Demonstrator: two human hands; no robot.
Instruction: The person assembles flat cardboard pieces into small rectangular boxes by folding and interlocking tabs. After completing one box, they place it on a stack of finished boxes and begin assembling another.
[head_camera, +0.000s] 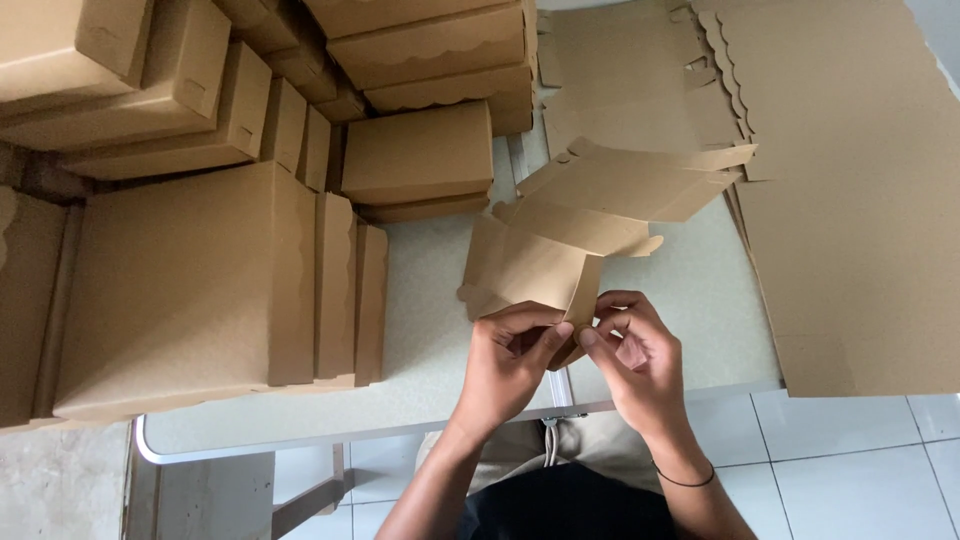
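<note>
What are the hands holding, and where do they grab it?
Both the left hand and right hand pinch a half-folded brown cardboard box at its near bottom corner.

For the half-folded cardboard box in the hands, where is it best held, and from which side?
Best at the near corner of the half-folded box, approached from the person's own side. Both the left hand and right hand already pinch that corner, where two panels meet and probably feel stiffest. The far flaps stand loose and open, so they would likely bend if gripped.

Matt brown cardboard box (560, 235); smooth, pale speckled table (430, 300) surface.
</note>
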